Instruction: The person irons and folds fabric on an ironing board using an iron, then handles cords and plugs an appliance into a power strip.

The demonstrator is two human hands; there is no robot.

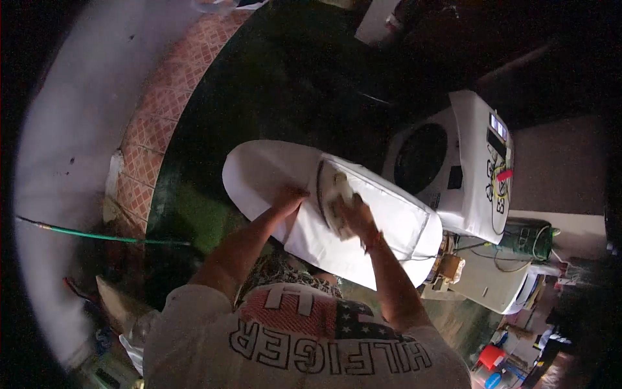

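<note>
A long, rounded ironing board [257,170] stretches across the middle of the head view. White cloth [395,214] with dark seam lines lies over its right part. My right hand [357,217] is closed around the handle of a pale clothes iron [338,202], which rests on the cloth; motion blurs its outline. On the near side of the board, left of the iron, my left hand [291,200] has its fingers closed at the cloth's edge, where the fabric creases. Dim light hides the exact finger positions.
A white front-loading washing machine [447,162] stands beyond the board's right end, with a phone [497,126] and cables on top. A pale cabinet [492,280] and clutter lie lower right. A green hose [97,235] runs at left, near a tiled strip [165,97].
</note>
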